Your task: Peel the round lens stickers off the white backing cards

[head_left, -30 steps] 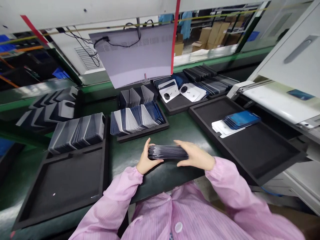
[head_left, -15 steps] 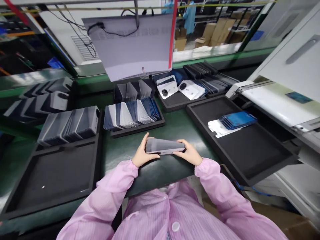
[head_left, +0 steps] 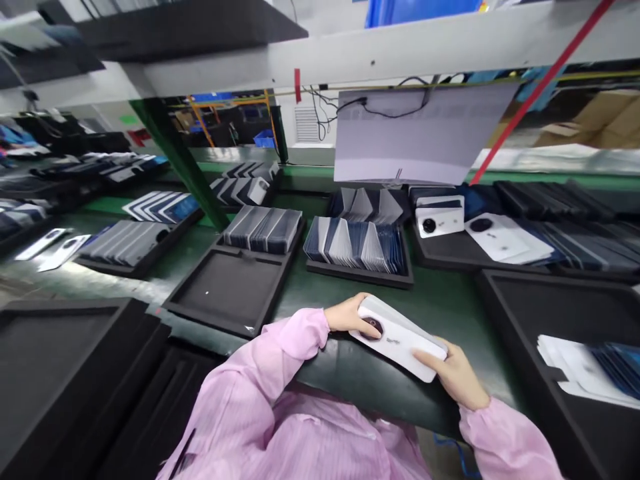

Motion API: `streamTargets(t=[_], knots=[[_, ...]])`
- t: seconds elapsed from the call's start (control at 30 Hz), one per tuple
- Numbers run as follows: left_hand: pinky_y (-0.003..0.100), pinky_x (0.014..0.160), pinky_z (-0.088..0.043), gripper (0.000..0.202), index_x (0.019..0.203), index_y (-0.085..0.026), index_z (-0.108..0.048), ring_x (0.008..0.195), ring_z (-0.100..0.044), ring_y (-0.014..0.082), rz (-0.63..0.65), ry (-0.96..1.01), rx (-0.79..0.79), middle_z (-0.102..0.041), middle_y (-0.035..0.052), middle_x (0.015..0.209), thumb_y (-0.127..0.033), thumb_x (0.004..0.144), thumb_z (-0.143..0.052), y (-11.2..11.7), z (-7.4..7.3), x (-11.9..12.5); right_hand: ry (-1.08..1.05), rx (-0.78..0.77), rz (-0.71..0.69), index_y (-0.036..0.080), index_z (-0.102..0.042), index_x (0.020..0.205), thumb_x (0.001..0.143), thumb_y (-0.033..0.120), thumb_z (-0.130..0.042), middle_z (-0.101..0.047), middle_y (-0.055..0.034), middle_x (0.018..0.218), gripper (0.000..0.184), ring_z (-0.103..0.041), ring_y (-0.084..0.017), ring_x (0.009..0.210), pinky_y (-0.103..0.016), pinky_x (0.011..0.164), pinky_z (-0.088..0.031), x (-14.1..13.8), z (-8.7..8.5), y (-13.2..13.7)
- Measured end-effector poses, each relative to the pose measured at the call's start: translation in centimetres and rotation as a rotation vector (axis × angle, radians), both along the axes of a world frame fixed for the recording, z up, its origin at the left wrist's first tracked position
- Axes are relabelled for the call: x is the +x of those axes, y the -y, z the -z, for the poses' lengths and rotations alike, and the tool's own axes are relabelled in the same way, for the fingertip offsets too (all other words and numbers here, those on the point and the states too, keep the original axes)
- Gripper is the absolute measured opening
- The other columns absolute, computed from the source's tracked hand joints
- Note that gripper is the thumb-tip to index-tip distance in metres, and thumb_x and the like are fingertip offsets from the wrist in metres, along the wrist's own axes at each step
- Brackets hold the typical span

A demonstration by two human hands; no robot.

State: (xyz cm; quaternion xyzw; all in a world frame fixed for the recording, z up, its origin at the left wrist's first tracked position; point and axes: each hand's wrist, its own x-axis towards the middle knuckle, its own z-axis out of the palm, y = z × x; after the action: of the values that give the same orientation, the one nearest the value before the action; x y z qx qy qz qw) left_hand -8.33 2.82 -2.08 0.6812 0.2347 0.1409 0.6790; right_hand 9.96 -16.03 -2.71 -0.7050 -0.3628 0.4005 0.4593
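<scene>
A stack of white phone back panels (head_left: 397, 341) is held between my two hands above the green bench, tilted with its printed face toward me. Its dark round camera patch lies near the left end. My left hand (head_left: 353, 317) grips that end, thumb across the face by the patch. My right hand (head_left: 453, 370) closes round the other end, thumb on top and fingers hidden behind. Just beyond the hands, a black tray (head_left: 360, 273) holds fanned rows of similar white and dark blue panels.
To the left lies a black foam tray (head_left: 235, 290) with grey panels (head_left: 263, 229) in its far part. A tray (head_left: 505, 283) at right carries white sheets (head_left: 575, 370) and dark blue pieces (head_left: 617, 367). A white board (head_left: 400, 137) hangs behind, under a shelf (head_left: 350, 57).
The stack has turned from edge-up to showing its white printed face, its right end lower. My view has swung left, bringing the shelf and more left-hand trays into sight.
</scene>
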Motion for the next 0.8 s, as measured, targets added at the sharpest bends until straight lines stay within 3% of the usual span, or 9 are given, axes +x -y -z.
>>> streamTargets(t=[0.13, 0.2, 0.27, 0.33, 0.4, 0.5, 0.6, 0.7, 0.8], knots=[[0.045, 0.084, -0.051, 0.078, 0.114, -0.012, -0.058, 0.085, -0.065, 0.0238, -0.07, 0.07, -0.168, -0.067, 0.0103, 0.095, -0.035, 0.047, -0.089, -1.2, -2.7, -2.7, -0.339, 0.051, 0.078, 0.017, -0.068, 0.094, 0.058, 0.038, -0.081, -0.075, -0.0087, 0.086, 0.043, -0.07, -0.027, 0.07, -0.036, 0.061, -0.056, -2.8, -2.1, -2.0], [0.046, 0.09, -0.048, 0.081, 0.126, -0.015, -0.049, 0.097, -0.064, 0.0253, -0.189, 0.172, -0.211, -0.064, 0.0144, 0.11, -0.051, 0.06, -0.08, -1.5, -4.1, -4.8, -0.446, 0.088, 0.082, 0.017, -0.067, 0.098, 0.059, 0.036, -0.08, -0.075, -0.0106, 0.092, 0.045, -0.072, -0.029, 0.077, -0.04, 0.069, -0.058, -4.3, -3.6, -3.9], [0.045, 0.096, -0.045, 0.075, 0.129, -0.018, -0.046, 0.11, -0.061, 0.0256, -0.331, 0.323, -0.251, -0.06, 0.0154, 0.124, -0.067, 0.074, -0.059, -1.2, -5.2, -6.7, -0.541, 0.143, 0.067, 0.017, -0.066, 0.103, 0.06, 0.034, -0.08, -0.075, -0.0111, 0.096, 0.048, -0.072, -0.03, 0.083, -0.043, 0.077, -0.057, -5.9, -5.1, -6.2], [0.043, 0.098, -0.044, 0.066, 0.121, -0.019, -0.054, 0.112, -0.06, 0.026, -0.483, 0.569, -0.397, -0.062, 0.0134, 0.123, -0.064, 0.073, -0.063, -0.4, -5.9, -7.9, -0.63, 0.207, 0.021, 0.016, -0.066, 0.106, 0.06, 0.03, -0.08, -0.075, -0.0107, 0.101, 0.05, -0.072, -0.03, 0.088, -0.044, 0.084, -0.056, -8.0, -6.1, -8.8], [0.041, 0.096, -0.047, 0.058, 0.112, -0.018, -0.06, 0.107, -0.063, 0.026, -0.556, 0.671, -0.486, -0.067, 0.0111, 0.115, -0.053, 0.068, -0.074, 0.6, -6.3, -8.3, -0.704, 0.262, -0.04, 0.016, -0.067, 0.104, 0.058, 0.027, -0.081, -0.074, -0.01, 0.103, 0.049, -0.07, -0.03, 0.093, -0.043, 0.088, -0.054, -10.6, -6.5, -11.3], [0.038, 0.092, -0.049, 0.05, 0.106, -0.018, -0.063, 0.099, -0.067, 0.0235, -0.84, 0.719, -0.403, -0.071, 0.0076, 0.106, -0.032, 0.062, -0.083, 1.0, -6.5, -8.6, -0.788, 0.309, -0.089, 0.015, -0.068, 0.099, 0.057, 0.025, -0.083, -0.075, -0.0076, 0.098, 0.046, -0.07, -0.028, 0.092, -0.042, 0.088, -0.054, -15.1, -6.0, -14.3], [0.036, 0.09, -0.051, 0.048, 0.107, -0.017, -0.063, 0.1, -0.067, 0.0239, -1.061, 0.679, -0.253, -0.07, 0.0087, 0.108, -0.03, 0.064, -0.08, 0.0, -6.3, -10.2, -0.845, 0.314, -0.117, 0.017, -0.066, 0.098, 0.057, 0.026, -0.084, -0.075, -0.0039, 0.093, 0.046, -0.07, -0.023, 0.086, -0.035, 0.08, -0.057, -19.1, -4.9, -16.2], [0.037, 0.087, -0.053, 0.051, 0.109, -0.015, -0.06, 0.098, -0.068, 0.0251, -1.105, 0.463, -0.042, -0.07, 0.0109, 0.109, -0.038, 0.067, -0.076, -1.8, -6.2, -13.6, -0.845, 0.19, -0.255, 0.02, -0.06, 0.097, 0.06, 0.035, -0.083, -0.072, 0.0006, 0.084, 0.046, -0.069, -0.016, 0.074, -0.026, 0.06, -0.057, -21.3, -3.8, -17.2], [0.039, 0.08, -0.055, 0.052, 0.101, -0.012, -0.062, 0.089, -0.069, 0.027, -1.056, 0.317, 0.016, -0.071, 0.0126, 0.1, -0.04, 0.061, -0.079, -3.8, -6.9, -17.9, -0.814, 0.046, -0.416, 0.019, -0.057, 0.093, 0.063, 0.041, -0.08, -0.069, 0.0005, 0.079, 0.043, -0.066, -0.013, 0.062, -0.021, 0.046, -0.052, -21.3, -2.6, -17.5]])
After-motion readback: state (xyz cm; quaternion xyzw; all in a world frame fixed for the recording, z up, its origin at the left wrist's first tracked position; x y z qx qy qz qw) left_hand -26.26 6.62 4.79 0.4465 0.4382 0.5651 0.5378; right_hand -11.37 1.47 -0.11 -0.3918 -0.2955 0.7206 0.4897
